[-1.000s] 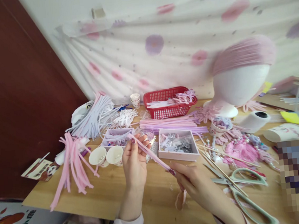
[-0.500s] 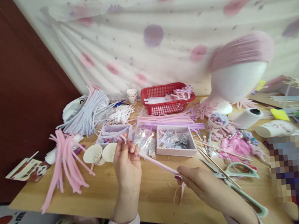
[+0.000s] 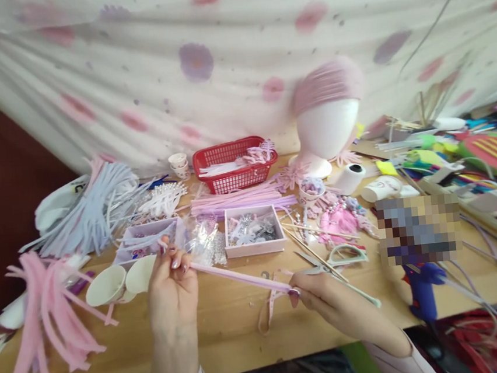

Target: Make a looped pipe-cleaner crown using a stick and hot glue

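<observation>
A pale pink-lilac pipe cleaner (image 3: 240,279) stretches between my two hands above the table. My left hand (image 3: 175,281) pinches its left end, and a short tip pokes up over the fingers. Farther along, the fingers of my right hand (image 3: 318,297) are closed on its right end. Beneath the right fingertips a thin pink looped strip (image 3: 272,304) lies on the wood. Two paper cups (image 3: 106,286) stand just left of my left hand. Scissors with pale green handles (image 3: 347,254) lie beyond my right hand, partly covered by thin sticks.
Pink pipe cleaners (image 3: 62,310) hang together at the left, with a pale blue bundle (image 3: 96,207) behind. A white box of trims (image 3: 255,245), a red basket (image 3: 234,179) and a foam head (image 3: 328,126) stand farther back. At the right is a blue glue gun (image 3: 422,293).
The view has swung right, so the table things sit farther left and the glue gun shows more. My hands are farther apart, with a longer stretch of pipe cleaner between them.
</observation>
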Demonstrator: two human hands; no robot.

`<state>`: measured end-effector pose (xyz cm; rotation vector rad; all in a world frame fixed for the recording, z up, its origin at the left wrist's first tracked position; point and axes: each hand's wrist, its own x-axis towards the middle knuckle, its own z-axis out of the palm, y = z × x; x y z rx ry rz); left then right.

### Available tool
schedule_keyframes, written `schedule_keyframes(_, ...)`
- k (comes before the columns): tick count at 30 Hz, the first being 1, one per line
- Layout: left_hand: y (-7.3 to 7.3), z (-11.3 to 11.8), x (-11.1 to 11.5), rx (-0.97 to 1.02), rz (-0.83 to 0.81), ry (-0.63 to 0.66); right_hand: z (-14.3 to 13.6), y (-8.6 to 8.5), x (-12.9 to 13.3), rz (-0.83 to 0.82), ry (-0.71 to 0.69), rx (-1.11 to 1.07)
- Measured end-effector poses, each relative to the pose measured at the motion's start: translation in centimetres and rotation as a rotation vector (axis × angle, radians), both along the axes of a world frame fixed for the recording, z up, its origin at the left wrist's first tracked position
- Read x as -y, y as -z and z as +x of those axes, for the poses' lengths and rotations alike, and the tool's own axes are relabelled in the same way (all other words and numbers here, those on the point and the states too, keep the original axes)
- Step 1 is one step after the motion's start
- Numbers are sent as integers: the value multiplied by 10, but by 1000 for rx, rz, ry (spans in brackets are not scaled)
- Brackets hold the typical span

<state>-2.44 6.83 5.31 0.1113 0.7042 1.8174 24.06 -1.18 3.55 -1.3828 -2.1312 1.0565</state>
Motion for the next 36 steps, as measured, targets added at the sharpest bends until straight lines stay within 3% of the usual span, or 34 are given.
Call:
schedule_keyframes(5, -9, 11, -1, 53, -89, 59, 15, 1, 14, -28, 18, -155)
schedule_keyframes(12, -16, 28, -1, 139, -225, 170, 24, -6, 29, -83, -122, -396)
schedule_keyframes(16, -26, 36, 4, 167, -221, 215, 33, -6, 34, -173, -167, -518)
schedule_keyframes(22, -39, 32, 1, 83, -82, 246, 40, 1, 31, -245, 66, -435)
schedule_keyframes(28, -35, 28, -5, 49, -144, 352, 37, 4, 36, -199, -157, -610)
schedule_keyframes(36, -36, 26, -2, 98, -148, 372, 41, 4, 41, -224, -135, -542)
